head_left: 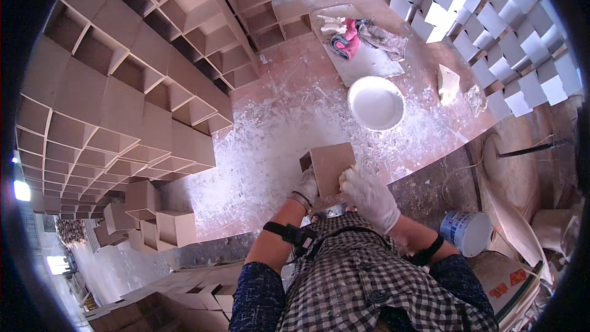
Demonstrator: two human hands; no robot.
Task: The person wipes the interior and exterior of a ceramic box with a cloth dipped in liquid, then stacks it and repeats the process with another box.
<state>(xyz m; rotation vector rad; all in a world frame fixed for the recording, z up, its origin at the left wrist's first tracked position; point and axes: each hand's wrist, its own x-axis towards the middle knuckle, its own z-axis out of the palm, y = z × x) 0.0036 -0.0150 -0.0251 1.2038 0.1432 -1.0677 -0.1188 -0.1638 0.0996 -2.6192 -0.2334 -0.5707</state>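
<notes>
In front of my body I hold a square brown box [332,169] over the near edge of the white-dusted work surface. Its dark hollow shows on the left side, and a flat wall is turned up toward me. My left hand [306,188], in a pale glove, is closed on the box's lower left side. Against the box's right wall rests my right hand [372,200], also gloved in white, with its fingers bent together. Something pale and yellowish shows at those fingertips, too small to name. A round white basin [377,103] of whitish liquid stands beyond my right hand.
Tall stacks of brown boxes [123,92] rise at left, with several loose ones [175,227] nearer. White-grey boxes [510,37] are stacked at far right. A board [362,74] carries a pink cloth [346,43] and a grey cloth [386,40]. A bucket [470,233] stands right of me.
</notes>
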